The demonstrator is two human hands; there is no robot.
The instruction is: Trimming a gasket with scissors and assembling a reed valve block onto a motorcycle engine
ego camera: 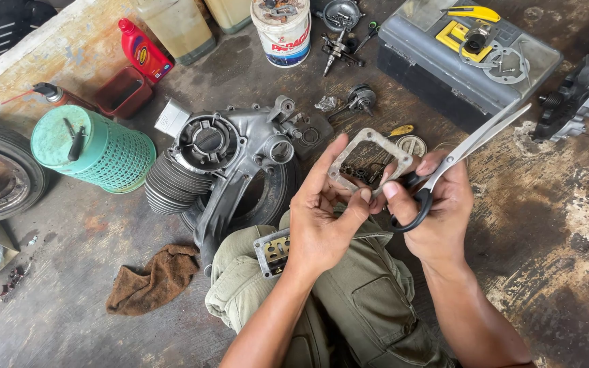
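Left hand pinching gasket just right of engine; right hand gripping scissors, fingers through loops, also touching gasket

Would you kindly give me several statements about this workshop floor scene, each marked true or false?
1. The right hand holds scissors. True.
2. The left hand holds a thin, frame-shaped gasket. True.
3. The brown rag lies on the grey toolbox. False: it lies on the floor, beside the person's knee.
4. The green mesh basket stands upright. False: it lies on its side.
5. A red bottle lies near the white bucket. True.
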